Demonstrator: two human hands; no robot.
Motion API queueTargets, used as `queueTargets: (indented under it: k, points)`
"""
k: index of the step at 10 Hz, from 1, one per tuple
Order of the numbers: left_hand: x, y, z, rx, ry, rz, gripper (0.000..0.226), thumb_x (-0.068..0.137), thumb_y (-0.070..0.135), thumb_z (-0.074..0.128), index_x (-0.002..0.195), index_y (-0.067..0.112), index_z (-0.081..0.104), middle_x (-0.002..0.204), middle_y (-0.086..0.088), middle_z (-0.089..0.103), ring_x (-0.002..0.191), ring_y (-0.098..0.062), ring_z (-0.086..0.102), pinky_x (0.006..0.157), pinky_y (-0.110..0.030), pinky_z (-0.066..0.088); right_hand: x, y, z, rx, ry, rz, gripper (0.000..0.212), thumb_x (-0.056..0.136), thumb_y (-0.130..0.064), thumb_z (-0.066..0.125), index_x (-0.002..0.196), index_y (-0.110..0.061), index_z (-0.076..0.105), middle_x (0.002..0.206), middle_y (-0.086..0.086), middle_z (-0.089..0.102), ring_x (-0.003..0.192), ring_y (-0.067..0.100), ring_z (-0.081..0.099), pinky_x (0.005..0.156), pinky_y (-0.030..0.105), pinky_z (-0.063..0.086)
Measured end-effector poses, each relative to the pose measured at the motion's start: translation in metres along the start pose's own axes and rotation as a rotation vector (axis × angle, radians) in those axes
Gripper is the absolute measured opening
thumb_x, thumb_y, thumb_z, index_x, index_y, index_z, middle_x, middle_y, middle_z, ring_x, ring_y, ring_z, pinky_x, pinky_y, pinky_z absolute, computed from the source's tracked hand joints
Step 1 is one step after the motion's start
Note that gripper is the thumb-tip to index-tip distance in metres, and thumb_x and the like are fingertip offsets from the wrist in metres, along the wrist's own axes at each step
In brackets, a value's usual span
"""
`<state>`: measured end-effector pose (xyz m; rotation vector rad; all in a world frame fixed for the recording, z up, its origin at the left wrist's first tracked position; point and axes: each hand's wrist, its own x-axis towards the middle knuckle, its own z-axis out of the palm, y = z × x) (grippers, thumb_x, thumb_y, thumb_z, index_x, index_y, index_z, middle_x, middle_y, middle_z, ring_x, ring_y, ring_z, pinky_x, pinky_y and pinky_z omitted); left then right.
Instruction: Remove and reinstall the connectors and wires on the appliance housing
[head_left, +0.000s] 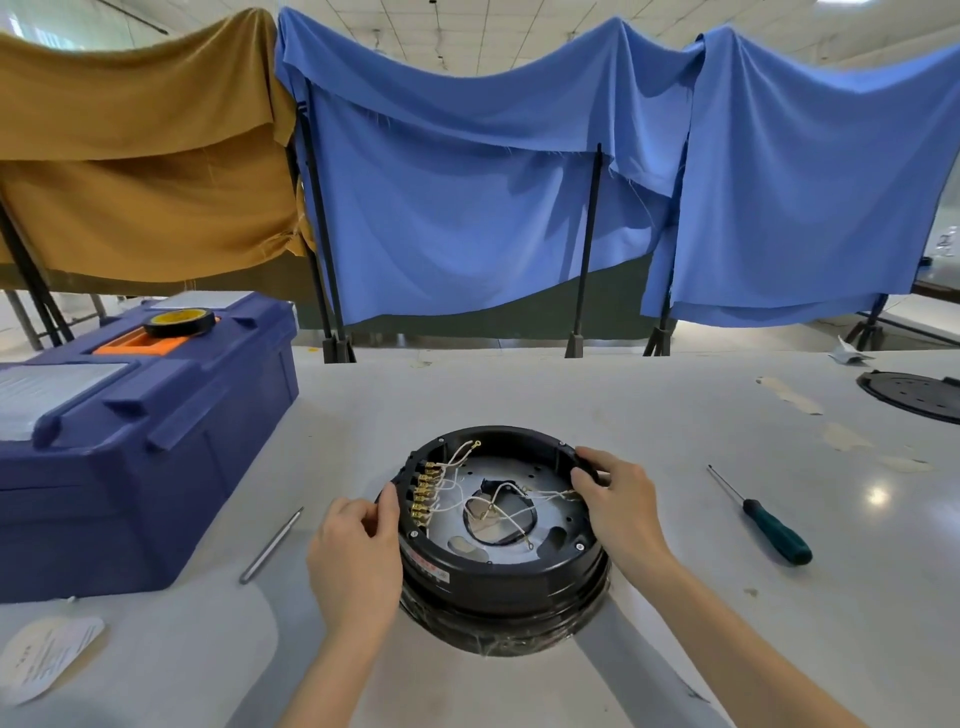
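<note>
Left hand (358, 525) and right hand (618, 499) both grip the housing (498, 571) by the rim on the desk (675, 415), connectors (423, 493) along its left inner wall, and those loose wires (501, 506) could easily snag or yank off if it twists.

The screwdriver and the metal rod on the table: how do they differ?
The screwdriver has a green handle; the rod is bare grey metal. The screwdriver lies right of the housing, the rod left, near the blue toolbox. Both lie flat on the table, untouched.
</note>
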<state>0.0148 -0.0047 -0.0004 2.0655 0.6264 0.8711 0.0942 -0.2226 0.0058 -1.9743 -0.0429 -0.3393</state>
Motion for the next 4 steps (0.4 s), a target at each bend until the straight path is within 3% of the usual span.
queueTargets:
  k: [2,3,4]
  points:
    - [-0.005,-0.008,0.001,-0.019,-0.014,0.022,0.038,0.094,0.035,0.055,0.062,0.017,0.058,0.072,-0.001,0.057,0.067,-0.019,0.05,0.063,-0.03,0.03,0.0,0.01,-0.004,0.062,-0.045,-0.019,0.025,0.097,-0.02,0.054,0.117,-0.023,0.07,0.088,-0.037,0.06,0.082,-0.021,0.056,0.062,-0.002,0.042]
    - [-0.001,-0.011,-0.003,-0.034,-0.035,0.019,0.024,0.091,0.027,0.063,0.07,0.016,0.067,0.075,-0.004,0.062,0.065,-0.019,0.054,0.064,-0.028,0.034,0.001,0.014,-0.007,0.064,-0.048,-0.03,0.028,0.099,-0.023,0.051,0.122,-0.021,0.067,0.102,-0.023,0.064,0.096,-0.01,0.059,0.068,0.001,0.043]
    - [-0.009,-0.015,-0.012,-0.122,0.044,0.008,0.01,0.079,0.005,0.075,0.07,0.007,0.075,0.069,-0.014,0.065,0.055,-0.018,0.052,0.058,-0.021,0.038,-0.007,0.014,-0.016,0.066,0.01,-0.018,0.025,0.098,-0.021,0.054,0.118,-0.02,0.068,0.108,-0.01,0.069,0.104,0.01,0.065,0.085,0.023,0.049]
